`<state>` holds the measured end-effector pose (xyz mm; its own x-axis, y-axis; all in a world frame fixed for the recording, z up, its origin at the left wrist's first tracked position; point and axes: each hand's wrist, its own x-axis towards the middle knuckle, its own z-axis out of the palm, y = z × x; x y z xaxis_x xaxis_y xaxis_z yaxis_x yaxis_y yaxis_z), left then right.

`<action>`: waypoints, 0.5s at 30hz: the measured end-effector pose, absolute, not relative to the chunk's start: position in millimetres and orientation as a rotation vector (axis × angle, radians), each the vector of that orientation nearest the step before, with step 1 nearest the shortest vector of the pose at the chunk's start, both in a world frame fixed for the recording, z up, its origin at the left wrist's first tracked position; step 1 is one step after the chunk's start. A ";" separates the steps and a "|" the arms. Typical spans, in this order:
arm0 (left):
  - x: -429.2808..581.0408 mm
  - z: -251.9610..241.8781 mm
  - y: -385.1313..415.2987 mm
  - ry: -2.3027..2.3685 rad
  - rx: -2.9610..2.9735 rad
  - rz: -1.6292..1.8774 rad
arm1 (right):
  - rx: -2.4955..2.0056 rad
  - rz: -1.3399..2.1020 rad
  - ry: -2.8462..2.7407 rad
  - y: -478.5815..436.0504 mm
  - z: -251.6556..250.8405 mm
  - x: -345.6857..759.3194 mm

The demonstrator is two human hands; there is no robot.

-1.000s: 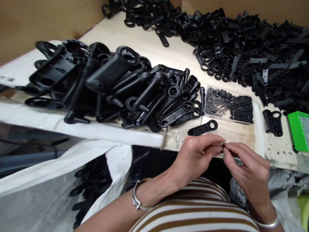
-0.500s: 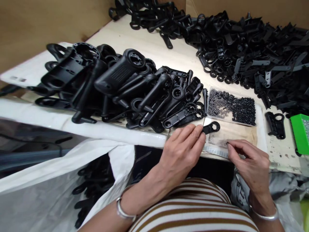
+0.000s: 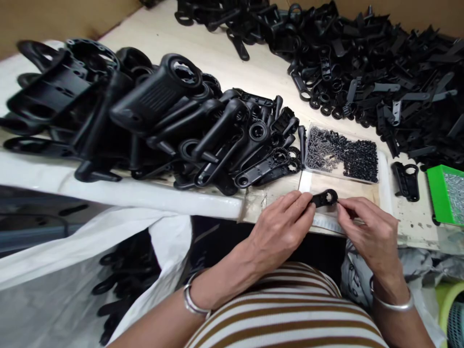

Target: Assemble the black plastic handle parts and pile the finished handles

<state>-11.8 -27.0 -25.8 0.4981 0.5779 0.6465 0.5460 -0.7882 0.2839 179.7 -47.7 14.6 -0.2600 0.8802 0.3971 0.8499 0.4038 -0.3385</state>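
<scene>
My left hand [image 3: 281,227] is closed round the narrow end of a black plastic lever part [image 3: 325,197], whose ringed end points right, over the table's front edge. At that ring, the pinched thumb and forefinger of my right hand [image 3: 369,229] meet its rim. Whatever lies between those fingertips is too small to make out. Behind the part stands a clear tray [image 3: 340,179] with small silver pieces on its left side and small black pieces on its right.
Black plastic handles [image 3: 155,104] are heaped at the left. A larger pile of black parts [image 3: 348,63] spreads across the back right. A green box of small metal pieces [image 3: 437,193] stands at the right, near a loose black part [image 3: 406,181]. A white bag [image 3: 170,237] hangs below the front edge.
My hands have come together: the ringed end of the black lever part now meets my right fingertips, where before there was a gap. The view has shifted slightly.
</scene>
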 end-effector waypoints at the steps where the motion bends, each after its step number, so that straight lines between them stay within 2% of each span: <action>1: -11.6 -25.6 -26.8 1.011 2.677 1.175 | -1.459 0.060 -2.168 -46.8 14.0 179.3; 9: -13.2 -26.2 -27.6 1.011 2.659 1.183 | -1.440 -0.098 -2.352 -43.1 14.5 174.6; 15: -14.3 -26.5 -26.2 0.989 2.641 1.178 | -1.498 -0.061 -2.483 -42.0 18.6 169.9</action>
<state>-14.3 -26.2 -26.5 0.4946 0.5909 0.6373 0.5254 -0.7874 0.3224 169.9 -42.0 18.6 -0.4450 0.8666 0.2257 0.8766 0.4731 -0.0880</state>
